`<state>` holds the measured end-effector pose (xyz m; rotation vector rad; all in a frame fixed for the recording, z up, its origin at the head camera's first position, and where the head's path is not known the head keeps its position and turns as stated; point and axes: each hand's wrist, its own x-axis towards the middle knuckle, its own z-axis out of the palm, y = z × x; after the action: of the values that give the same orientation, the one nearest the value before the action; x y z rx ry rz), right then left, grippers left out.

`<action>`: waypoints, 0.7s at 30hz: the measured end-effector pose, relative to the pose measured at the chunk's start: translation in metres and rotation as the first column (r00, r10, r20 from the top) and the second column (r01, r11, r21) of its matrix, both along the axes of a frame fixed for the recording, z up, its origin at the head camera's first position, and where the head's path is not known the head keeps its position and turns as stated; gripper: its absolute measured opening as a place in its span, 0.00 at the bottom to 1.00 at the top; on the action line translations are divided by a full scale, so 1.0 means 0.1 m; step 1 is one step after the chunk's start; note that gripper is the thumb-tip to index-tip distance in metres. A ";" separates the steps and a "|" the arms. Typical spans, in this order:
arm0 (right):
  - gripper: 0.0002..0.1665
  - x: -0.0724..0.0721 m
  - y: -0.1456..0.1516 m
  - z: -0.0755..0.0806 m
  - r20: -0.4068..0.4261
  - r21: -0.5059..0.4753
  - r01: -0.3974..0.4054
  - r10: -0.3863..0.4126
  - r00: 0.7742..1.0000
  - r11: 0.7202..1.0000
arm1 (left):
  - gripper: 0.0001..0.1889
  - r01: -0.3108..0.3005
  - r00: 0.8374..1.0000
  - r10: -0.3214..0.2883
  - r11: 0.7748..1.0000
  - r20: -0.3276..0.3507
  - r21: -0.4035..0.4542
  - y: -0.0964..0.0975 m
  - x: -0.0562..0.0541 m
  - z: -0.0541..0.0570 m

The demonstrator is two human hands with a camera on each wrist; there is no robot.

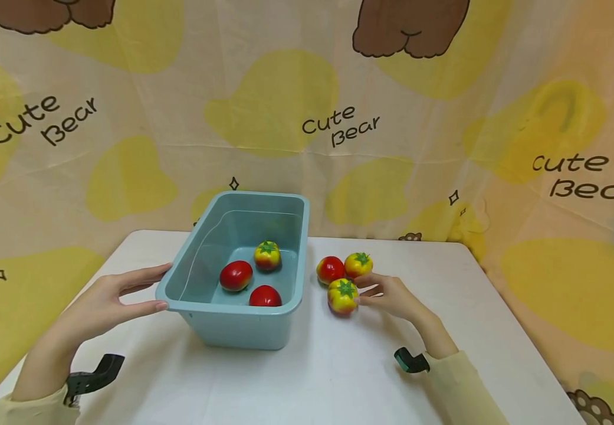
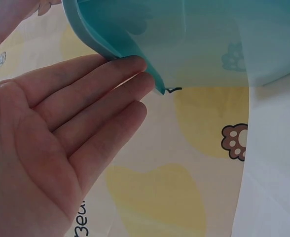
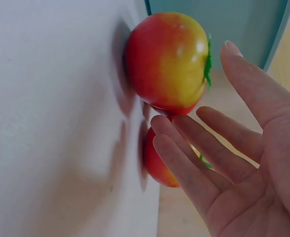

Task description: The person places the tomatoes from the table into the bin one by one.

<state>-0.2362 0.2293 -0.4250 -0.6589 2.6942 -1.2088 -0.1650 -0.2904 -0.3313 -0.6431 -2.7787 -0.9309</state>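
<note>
A blue-grey plastic bin (image 1: 243, 327) stands on the white table. My left hand (image 1: 107, 304) is at its left side, its extended fingers touching the rim; the left wrist view shows the fingertips (image 2: 135, 64) against the bin's edge. Right of the bin sit a front yellow-and-red toy tomato (image 1: 342, 297) with a green leafy top, a red toy tomato (image 1: 330, 270) and another yellow one (image 1: 358, 264). My right hand (image 1: 394, 298) is beside the front tomato, fingers spread. In the right wrist view a gap shows between the thumb (image 3: 253, 81) and that tomato (image 3: 167, 59).
Inside the bin lie a yellow-and-red toy tomato (image 1: 267, 256) and two red ones, one at the left (image 1: 236, 275) and one partly hidden by the front rim (image 1: 265, 296). A patterned cloth (image 1: 423, 141) hangs behind the white table (image 1: 317, 383).
</note>
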 end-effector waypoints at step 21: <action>0.39 -0.04 -0.17 -0.09 0.042 0.023 0.023 -0.024 0.999 0.999 | 0.32 -0.020 1.000 0.020 1.000 0.018 -0.017 0.00 0.01 0.00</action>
<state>-0.2399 0.2121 -0.4337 -0.5937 2.6843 -1.1817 -0.1643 -0.2908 -0.3310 -0.6109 -2.8069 -0.9145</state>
